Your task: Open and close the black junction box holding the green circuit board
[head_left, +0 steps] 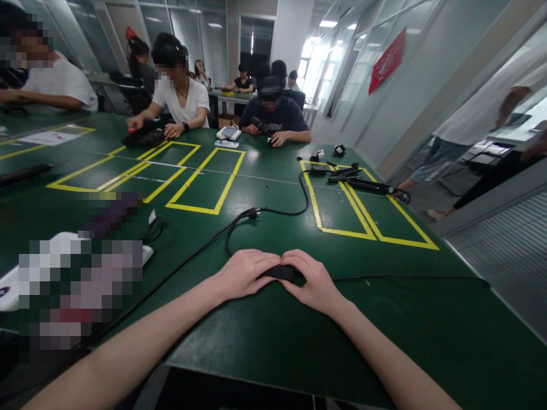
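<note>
My left hand (244, 272) and my right hand (311, 279) rest on the green table (265, 336), fingers curled together around a small black object (280, 272) between them. Only a strip of that object shows, so I cannot name it for sure. A black cable (405, 277) runs from it to the right along the table. Another black cable with a plug (250, 214) lies just beyond my hands.
Yellow tape rectangles (205, 182) mark the table. Black tools (363, 183) lie at the right rectangle. A white device (12, 285) sits at my left. Several people work at the far side. The table's right edge (504, 302) borders an aisle with a person walking.
</note>
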The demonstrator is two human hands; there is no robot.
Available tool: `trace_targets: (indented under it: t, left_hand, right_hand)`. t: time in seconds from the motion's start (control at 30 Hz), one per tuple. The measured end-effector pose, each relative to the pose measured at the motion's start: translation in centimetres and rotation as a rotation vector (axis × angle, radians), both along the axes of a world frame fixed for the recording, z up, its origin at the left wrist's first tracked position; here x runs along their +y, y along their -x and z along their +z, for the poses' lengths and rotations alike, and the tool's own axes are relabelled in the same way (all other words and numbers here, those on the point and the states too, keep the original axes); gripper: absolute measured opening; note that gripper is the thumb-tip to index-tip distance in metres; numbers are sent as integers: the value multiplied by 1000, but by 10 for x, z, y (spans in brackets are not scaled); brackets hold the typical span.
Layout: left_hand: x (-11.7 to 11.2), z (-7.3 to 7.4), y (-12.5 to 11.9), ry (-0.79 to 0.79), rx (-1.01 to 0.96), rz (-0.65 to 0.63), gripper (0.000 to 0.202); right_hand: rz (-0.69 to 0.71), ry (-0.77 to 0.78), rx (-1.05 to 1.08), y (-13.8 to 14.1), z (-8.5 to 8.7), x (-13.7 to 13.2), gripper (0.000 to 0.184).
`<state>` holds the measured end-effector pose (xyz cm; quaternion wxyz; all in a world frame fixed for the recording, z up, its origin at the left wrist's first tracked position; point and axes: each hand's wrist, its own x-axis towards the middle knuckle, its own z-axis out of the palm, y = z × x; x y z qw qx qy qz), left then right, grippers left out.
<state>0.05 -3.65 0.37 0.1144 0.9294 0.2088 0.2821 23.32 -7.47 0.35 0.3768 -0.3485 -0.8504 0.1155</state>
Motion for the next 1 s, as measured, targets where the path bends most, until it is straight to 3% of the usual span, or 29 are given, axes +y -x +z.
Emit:
trace_targets:
  t: [0.13, 0.43, 0.6, 0.77, 1.0]
  left_hand:
    - [3, -1, 1, -69, 14, 0, 34]
    - [6, -3, 1, -193, 25, -41, 35]
    - [5, 6, 1, -221, -48, 29, 38]
    - [3, 16, 5, -334, -129, 131, 47]
    - [7, 6, 7, -78, 13, 39, 40]
  right_hand:
    - [4, 174, 28, -5, 2, 2, 31]
    - [44, 575, 159, -10, 7, -1, 27]
    - [-29, 620, 347, -5, 7, 0, 33]
    - [-178, 647, 638, -22, 23, 10, 47]
    - [-400, 498, 1037, -82, 56, 32, 54]
